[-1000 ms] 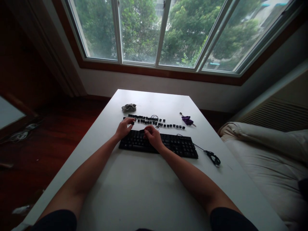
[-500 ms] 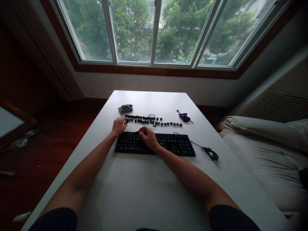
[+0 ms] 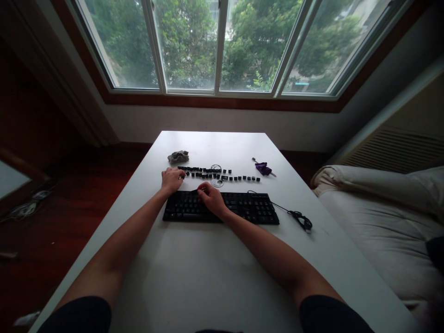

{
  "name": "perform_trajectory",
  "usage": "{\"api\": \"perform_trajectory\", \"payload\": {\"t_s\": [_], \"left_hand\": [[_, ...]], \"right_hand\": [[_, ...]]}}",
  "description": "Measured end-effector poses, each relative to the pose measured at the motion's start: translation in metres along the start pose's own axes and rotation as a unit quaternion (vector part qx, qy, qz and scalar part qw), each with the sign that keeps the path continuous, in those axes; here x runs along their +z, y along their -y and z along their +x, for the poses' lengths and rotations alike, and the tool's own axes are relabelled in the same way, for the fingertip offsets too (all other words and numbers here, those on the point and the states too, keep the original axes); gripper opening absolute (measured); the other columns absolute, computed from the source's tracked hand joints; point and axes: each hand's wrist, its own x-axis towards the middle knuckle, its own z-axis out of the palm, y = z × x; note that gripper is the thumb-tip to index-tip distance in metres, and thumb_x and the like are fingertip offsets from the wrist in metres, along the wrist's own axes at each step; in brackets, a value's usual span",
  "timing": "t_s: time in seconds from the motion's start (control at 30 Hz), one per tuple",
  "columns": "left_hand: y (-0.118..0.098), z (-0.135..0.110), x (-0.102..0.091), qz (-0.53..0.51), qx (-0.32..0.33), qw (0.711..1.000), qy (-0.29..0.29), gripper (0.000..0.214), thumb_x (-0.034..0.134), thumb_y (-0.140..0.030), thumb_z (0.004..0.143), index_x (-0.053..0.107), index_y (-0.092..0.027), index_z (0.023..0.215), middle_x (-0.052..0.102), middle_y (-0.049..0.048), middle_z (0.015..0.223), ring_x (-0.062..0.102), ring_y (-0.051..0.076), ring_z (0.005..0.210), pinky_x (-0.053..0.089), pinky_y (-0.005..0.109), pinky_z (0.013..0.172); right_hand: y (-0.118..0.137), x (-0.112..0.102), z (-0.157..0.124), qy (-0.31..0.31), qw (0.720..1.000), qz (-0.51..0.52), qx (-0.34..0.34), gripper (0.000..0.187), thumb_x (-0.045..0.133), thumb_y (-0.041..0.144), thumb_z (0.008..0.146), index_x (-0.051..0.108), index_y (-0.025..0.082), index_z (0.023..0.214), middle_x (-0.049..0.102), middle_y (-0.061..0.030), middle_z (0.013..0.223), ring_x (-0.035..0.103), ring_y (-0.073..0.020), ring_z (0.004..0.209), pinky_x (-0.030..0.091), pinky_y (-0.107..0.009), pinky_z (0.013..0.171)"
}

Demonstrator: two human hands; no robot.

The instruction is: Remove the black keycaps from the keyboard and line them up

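A black keyboard [image 3: 243,209] lies across the white table [image 3: 208,268]. Behind it run two rows of loose black keycaps [image 3: 222,175]. My left hand [image 3: 171,180] rests at the left end of those rows, fingers curled over a keycap there. My right hand [image 3: 211,199] sits on the keyboard's upper middle with fingers bent and pinched together; what they hold is too small to make out. A small wire ring tool [image 3: 217,182] lies just past the right hand.
A crumpled grey cloth [image 3: 178,157] lies at the back left, a purple tool [image 3: 262,168] at the back right. The keyboard's cable [image 3: 300,220] coils at its right. A bed with pale bedding [image 3: 381,217] stands on the right; windows fill the far wall.
The view has drifted, so the table's things sit slightly higher and further left. My left hand stays at the left end of the keycaps. My right hand stays on the keyboard.
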Motion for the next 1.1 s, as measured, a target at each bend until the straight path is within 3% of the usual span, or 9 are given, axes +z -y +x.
{"api": "perform_trajectory", "payload": {"t_s": [0.37,0.73,0.83,0.97,1.1], "left_hand": [[0.008,-0.004,0.004,0.01,-0.002,1.0,0.002,0.021,0.067,-0.021,0.072,0.073,-0.03,0.091,0.073,0.0038,0.1,0.051,0.031,0.099,0.036,0.046,0.088],[-0.009,-0.019,-0.02,-0.03,0.01,0.999,-0.022,0.017,0.061,-0.026,0.085,0.073,-0.027,0.097,0.072,0.0061,0.105,0.054,0.031,0.107,0.039,0.046,0.092],[-0.015,-0.024,-0.028,-0.073,0.052,0.996,0.011,0.019,0.057,-0.027,0.089,0.072,-0.026,0.1,0.072,0.005,0.101,0.059,0.026,0.097,0.044,0.041,0.09],[-0.022,-0.028,-0.036,-0.133,0.114,0.978,0.111,0.019,0.057,-0.028,0.089,0.072,-0.026,0.1,0.071,0.0023,0.095,0.062,0.019,0.081,0.048,0.033,0.079],[-0.025,-0.03,-0.038,-0.132,0.154,0.965,0.168,0.021,0.058,-0.028,0.089,0.073,-0.028,0.102,0.071,0.002,0.094,0.063,0.019,0.08,0.048,0.03,0.074]], "right_hand": [[-0.001,0.0,0.001,-0.006,1.0,-0.002,0.004,0.012,0.057,0.033,0.088,0.062,0.024,0.094,0.065,0.0037,0.065,0.065,-0.0149,0.058,0.05,-0.025,0.059],[0.0,0.0,0.004,-0.039,0.996,0.086,0.002,0.018,0.058,0.039,0.087,0.06,0.021,0.092,0.064,0.0015,0.069,0.064,-0.0146,0.057,0.05,-0.024,0.053],[0.004,-0.005,0.01,-0.047,0.994,0.099,-0.001,0.023,0.06,0.043,0.086,0.06,0.021,0.091,0.063,0.0004,0.071,0.064,-0.0148,0.06,0.05,-0.024,0.052],[0.01,-0.011,0.017,-0.052,0.992,0.115,-0.002,0.029,0.063,0.048,0.084,0.061,0.02,0.091,0.063,-0.0003,0.074,0.064,-0.0151,0.063,0.051,-0.024,0.052],[0.013,-0.014,0.022,-0.049,0.992,0.118,-0.014,0.032,0.065,0.05,0.083,0.062,0.02,0.091,0.064,-0.0016,0.077,0.065,-0.0157,0.066,0.052,-0.024,0.053]]}}
